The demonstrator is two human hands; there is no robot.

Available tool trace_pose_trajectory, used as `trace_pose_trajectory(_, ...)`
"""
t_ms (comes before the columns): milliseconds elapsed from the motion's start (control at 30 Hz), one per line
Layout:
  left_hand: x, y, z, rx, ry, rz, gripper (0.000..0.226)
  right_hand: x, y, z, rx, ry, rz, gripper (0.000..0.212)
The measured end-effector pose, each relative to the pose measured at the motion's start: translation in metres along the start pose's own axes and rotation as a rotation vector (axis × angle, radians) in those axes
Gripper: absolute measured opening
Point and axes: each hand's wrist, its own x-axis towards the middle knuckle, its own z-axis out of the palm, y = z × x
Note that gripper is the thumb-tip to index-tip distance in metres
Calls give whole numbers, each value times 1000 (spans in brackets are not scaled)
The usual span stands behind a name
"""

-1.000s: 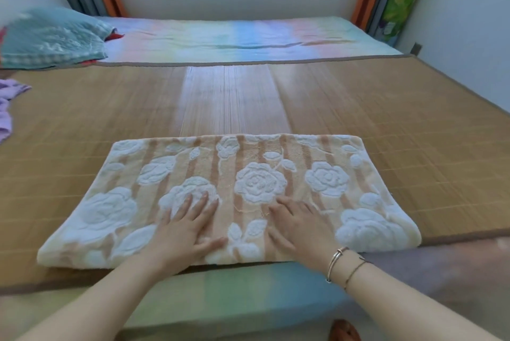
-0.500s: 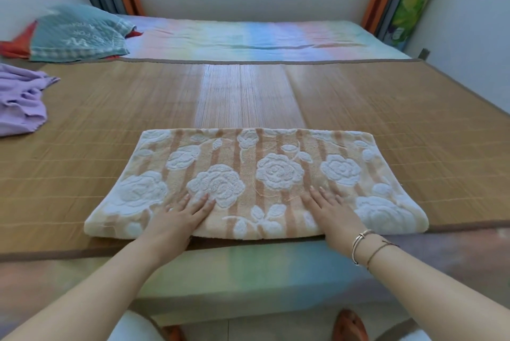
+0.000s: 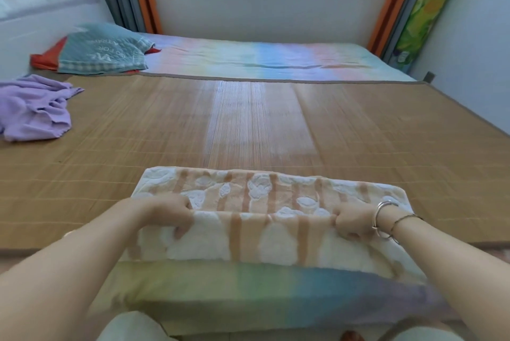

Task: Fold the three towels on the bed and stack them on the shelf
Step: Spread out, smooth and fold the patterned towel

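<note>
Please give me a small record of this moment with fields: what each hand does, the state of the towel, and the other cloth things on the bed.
left hand: grips the near edge of the rose towel, lifted
right hand: grips the same edge, further right
rose towel: far part flat on the bamboo mat, near edge raised
purple towel: crumpled, far left
teal pillow: far left corner
shelf: not in view
</note>
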Motion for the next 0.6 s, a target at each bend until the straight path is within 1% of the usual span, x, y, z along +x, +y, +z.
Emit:
trace_pose_trajectory(33, 2, -1, -5, -17, 18, 0, 13, 0, -1, -4, -13, 69, -5, 22)
trace_pose_trajectory(67, 5, -1, -10, -45, 70, -4, 14, 1, -2, -7, -67, 176, -5, 16)
trace_pose_trajectory(100, 8, 0, -15, -64, 167, -14, 12, 3, -5, -12, -146, 308, 8, 11)
trace_pose_trajectory(133, 12, 0, -18, -48, 305, -29, 10, 7, -6, -16, -202, 449, 22, 9)
trace_pose_trajectory(167, 18, 3, -23, 2, 459, -36, 7, 14, -7, -20, -226, 551, 44, 13)
trace_pose_trajectory(233, 33, 10, -27, 75, 727, -25, 7, 32, -5, -25, -240, 660, 115, 18)
trace_pose_trajectory(267, 40, 14, -29, 88, 809, -28, 8, 42, -2, -26, -249, 688, 151, 18)
trace_pose_trajectory(300, 48, 20, -31, 82, 842, -46, 12, 51, 0, -27, -249, 705, 186, 18)
trace_pose_trajectory(367, 70, 29, -32, 67, 833, -71, 17, 71, 4, -29, -223, 718, 243, 18)
trace_pose_trajectory(433, 92, 33, -25, 49, 761, -97, 18, 87, 7, -27, -193, 725, 281, 19)
trace_pose_trajectory(467, 103, 32, -20, -9, 710, -114, 24, 95, 9, -24, -185, 730, 290, 22)
trace_pose_trajectory(533, 119, 29, -3, -183, 590, -201, 50, 113, 15, -11, -149, 717, 297, 36)
trace_pose_trajectory(567, 126, 28, 7, -236, 554, -244, 60, 122, 19, -2, -100, 701, 291, 42)
trace_pose_trajectory(600, 129, 26, 17, -245, 563, -260, 65, 128, 22, 6, -36, 692, 279, 46)
